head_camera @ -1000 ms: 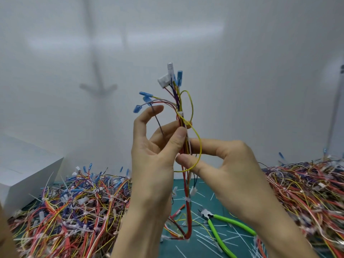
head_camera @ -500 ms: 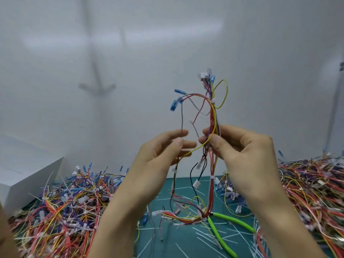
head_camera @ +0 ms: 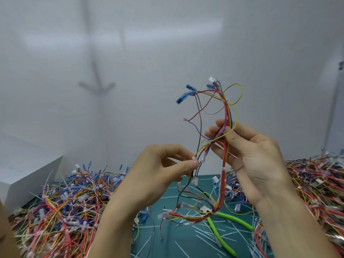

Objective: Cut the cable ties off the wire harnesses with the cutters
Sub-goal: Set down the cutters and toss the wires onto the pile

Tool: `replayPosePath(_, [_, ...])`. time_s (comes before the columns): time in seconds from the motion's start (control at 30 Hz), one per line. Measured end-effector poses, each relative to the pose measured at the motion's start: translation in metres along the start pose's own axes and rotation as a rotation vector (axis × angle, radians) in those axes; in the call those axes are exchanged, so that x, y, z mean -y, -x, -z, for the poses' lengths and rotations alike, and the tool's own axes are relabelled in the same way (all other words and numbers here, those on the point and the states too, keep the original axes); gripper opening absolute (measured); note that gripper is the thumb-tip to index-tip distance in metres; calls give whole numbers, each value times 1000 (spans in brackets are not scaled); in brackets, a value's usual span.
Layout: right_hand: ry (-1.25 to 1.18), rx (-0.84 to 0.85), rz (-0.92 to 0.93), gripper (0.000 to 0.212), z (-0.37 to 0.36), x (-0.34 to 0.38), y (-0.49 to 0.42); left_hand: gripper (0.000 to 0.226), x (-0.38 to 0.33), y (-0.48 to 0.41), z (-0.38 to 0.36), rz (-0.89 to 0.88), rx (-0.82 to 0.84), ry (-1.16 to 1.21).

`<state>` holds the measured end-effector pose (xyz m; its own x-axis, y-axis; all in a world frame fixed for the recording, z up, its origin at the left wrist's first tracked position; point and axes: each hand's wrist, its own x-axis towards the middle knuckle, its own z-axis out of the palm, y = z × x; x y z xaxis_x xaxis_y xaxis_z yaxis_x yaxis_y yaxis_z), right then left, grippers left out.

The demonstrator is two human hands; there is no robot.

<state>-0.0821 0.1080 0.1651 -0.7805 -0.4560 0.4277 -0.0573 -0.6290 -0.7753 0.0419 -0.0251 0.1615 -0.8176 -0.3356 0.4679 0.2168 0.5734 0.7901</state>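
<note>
A white box [head_camera: 28, 170] is sitting at the far left, partly cut off by the frame edge, and its inside is not showing. The right hand [head_camera: 256, 161] is holding a wire harness [head_camera: 226, 116] up before the wall, thumb and fingers curling round its red, yellow and blue strands, while its lower end is hanging down to the green mat [head_camera: 163, 244]. The left hand [head_camera: 158, 175] is pinching a small white piece [head_camera: 194, 158] on a loose branch between thumb and forefinger; whether it is a connector or a tie is too small to tell. The green-handled cutters [head_camera: 216, 233] are lying on the mat beneath the harness, their head hiding under the wires. A left pile [head_camera: 65, 202] and a right pile [head_camera: 316, 183] of tangled harnesses are flanking the mat, and white tie offcuts [head_camera: 202, 237] are lying scattered between them
</note>
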Motion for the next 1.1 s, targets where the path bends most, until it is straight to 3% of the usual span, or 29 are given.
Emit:
replayPosePath(0.17, [14, 26, -27, 17, 1, -1, 0, 5, -3, 0, 2, -10, -183, 125])
replayPosePath(0.33, [-35, 28, -46, 17, 4, 0, -2, 18, -1, 0, 9, -29, -250, 77])
replayPosePath(0.43, [-77, 32, -47, 17, 3, 0, -2, 29, 3, 1, 12, 34, -149, -39])
replayPosePath(0.63, [-167, 13, -8, 17, 2, 0, -3, 74, 18, 6, 10, 244, 265, -317])
replayPosePath(0.8, [-243, 2, 22, 18, 4, 1, -5, 85, 24, 4, 0, 303, 325, -346])
replayPosePath(0.9, [-266, -21, 48, 18, 7, 2, -7, 72, 28, 2, -3, 334, 342, -459])
replayPosePath(1.0, [-281, -46, 74, 18, 9, 4, -8, 38, 28, 1, -3, 332, 448, -424])
replayPosePath(1.1, [-294, -62, 82, 17, 11, 6, -9, 28, 27, 0, -1, 286, 474, -349])
